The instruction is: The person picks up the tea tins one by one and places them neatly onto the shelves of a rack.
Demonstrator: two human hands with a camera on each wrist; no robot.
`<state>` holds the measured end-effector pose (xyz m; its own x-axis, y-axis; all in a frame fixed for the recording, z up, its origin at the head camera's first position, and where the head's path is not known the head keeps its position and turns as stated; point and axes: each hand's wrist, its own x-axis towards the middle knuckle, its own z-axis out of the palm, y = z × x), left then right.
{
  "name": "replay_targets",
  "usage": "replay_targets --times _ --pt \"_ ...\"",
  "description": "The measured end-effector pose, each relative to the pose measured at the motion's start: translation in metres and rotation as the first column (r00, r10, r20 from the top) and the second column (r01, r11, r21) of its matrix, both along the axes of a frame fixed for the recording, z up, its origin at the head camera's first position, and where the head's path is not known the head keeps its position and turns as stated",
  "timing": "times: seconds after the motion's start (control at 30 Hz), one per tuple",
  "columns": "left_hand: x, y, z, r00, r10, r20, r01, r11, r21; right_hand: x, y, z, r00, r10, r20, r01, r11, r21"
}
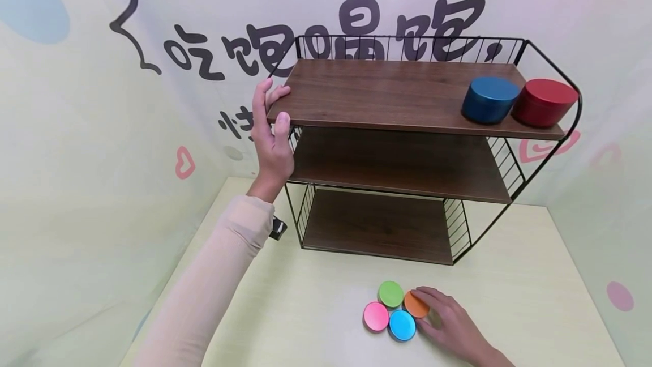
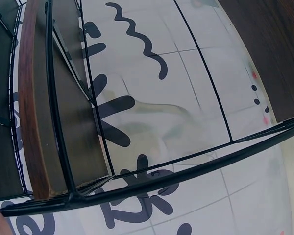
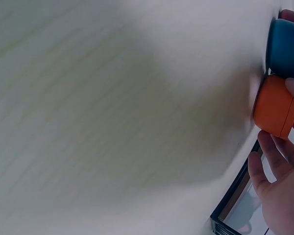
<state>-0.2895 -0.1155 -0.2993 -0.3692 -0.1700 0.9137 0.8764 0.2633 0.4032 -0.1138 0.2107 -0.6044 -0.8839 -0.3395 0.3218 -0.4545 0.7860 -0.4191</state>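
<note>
A three-tier rack with dark wood boards and a black wire frame stands against the back wall. My left hand holds its top left corner, the thumb at the front edge of the top board. In the left wrist view the frame's black wire runs close by. Low on the right, my right hand grips an orange round tin, also seen in the right wrist view as an orange tin between thumb and fingers. Beside it are a green tin, a pink tin and a light blue tin.
A dark blue tin and a red tin sit side by side at the right end of the top board. A small black object lies behind the left forearm. Printed cloth walls enclose the pale table.
</note>
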Motion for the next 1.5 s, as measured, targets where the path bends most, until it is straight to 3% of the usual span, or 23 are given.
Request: replay_targets --times 0.47,0.9,1.23,1.5 --pt "0.002 -0.001 0.001 1.0 -0.009 -0.01 0.009 1.0 -0.004 -0.005 0.002 0.018 0.995 0.039 -0.088 -0.039 0.999 0.009" --pt "0.002 -0.002 0.0 1.0 0.014 0.005 -0.014 1.0 -0.011 -0.02 0.01 0.055 0.977 0.12 -0.177 -0.119 0.993 0.017" --pt "0.002 0.0 0.001 1.0 0.009 0.001 -0.009 1.0 -0.012 -0.022 0.012 0.068 0.98 0.115 -0.163 -0.111 0.993 0.032" --pt "0.002 -0.001 0.0 1.0 0.005 -0.005 -0.005 1.0 -0.015 -0.024 0.012 0.08 0.959 0.165 -0.232 -0.156 0.986 0.053"
